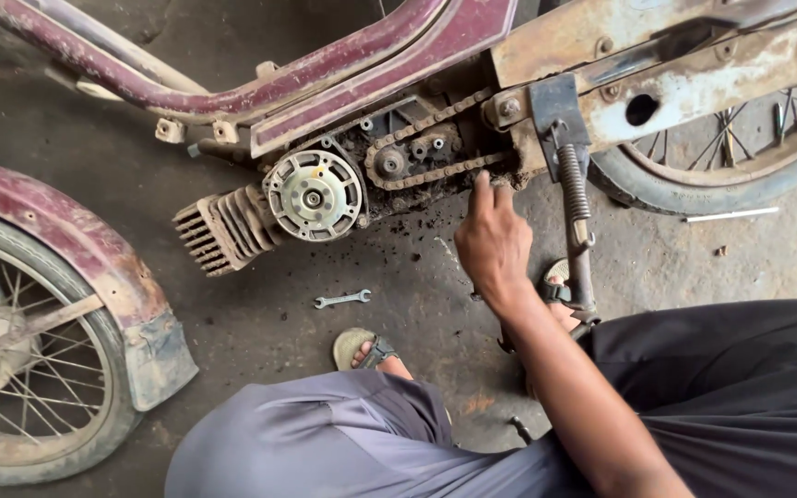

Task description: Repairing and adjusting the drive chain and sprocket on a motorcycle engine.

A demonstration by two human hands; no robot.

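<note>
Drive chain: rusty, grimy, looped on sprocket; right hand touching.

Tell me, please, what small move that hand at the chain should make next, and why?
Probably pull the right hand back a little: its fingertips touch the grimy drive chain beside the stand spring, and the wrench lies apart on the floor.

The floor is bare grey concrete, stained dark with oil and scattered with black crumbs of dirt. A small spanner lies on it, and a thin white rod farther off.
</note>
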